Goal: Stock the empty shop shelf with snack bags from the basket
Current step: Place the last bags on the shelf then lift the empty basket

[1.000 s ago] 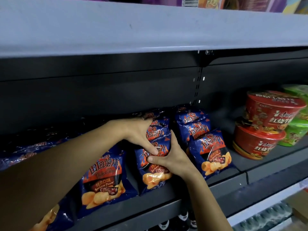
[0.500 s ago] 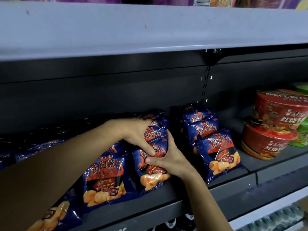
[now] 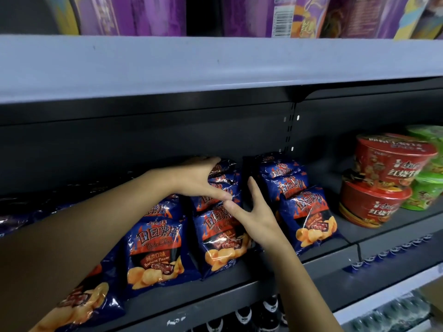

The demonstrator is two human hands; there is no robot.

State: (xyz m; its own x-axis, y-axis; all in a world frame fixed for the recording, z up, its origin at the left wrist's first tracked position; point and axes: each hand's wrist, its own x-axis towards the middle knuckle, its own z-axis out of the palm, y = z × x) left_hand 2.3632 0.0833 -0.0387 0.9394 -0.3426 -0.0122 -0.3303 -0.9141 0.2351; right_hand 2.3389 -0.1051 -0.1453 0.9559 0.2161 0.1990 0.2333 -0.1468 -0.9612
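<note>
**A:** quick q, where r the hands + chip bags rn?

**B:** I'm watching the head cam remotely. Landmark = slotted upright (image 3: 290, 130) on the back panel. The snack bags (image 3: 153, 250) sit on the shelf (image 3: 215, 300) in rows running front to back. One row (image 3: 309, 216) is right under the upright, the mid row (image 3: 215, 185) is just left of it, and more rows are further left.

**A:** hands?

**B:** Both are on the mid row, neither clenched. The left hand (image 3: 196, 178) lies over the rear bags w/ fingers stretched out and thumb reaching fwd onto a bag. Nothing's pinched afaict. The right hand (image 3: 256, 219) is flat against the side of the row nearer the upright, fingers straight and pointing up toward it. Its thumb touches the front bag (image 3: 223, 245), and the two thumb tips nearly meet.

**A:** other stuff?

**B:** Right of the upright are red noodle bowls (image 3: 383, 178) stacked two high, w/ green bowls (image 3: 429, 190) just past them. Above the upright, purple packs (image 3: 143, 15) stand on the next shelf up. Below and left of it, under the bags' shelf, I see dark bottle tops (image 3: 242, 316).
</note>
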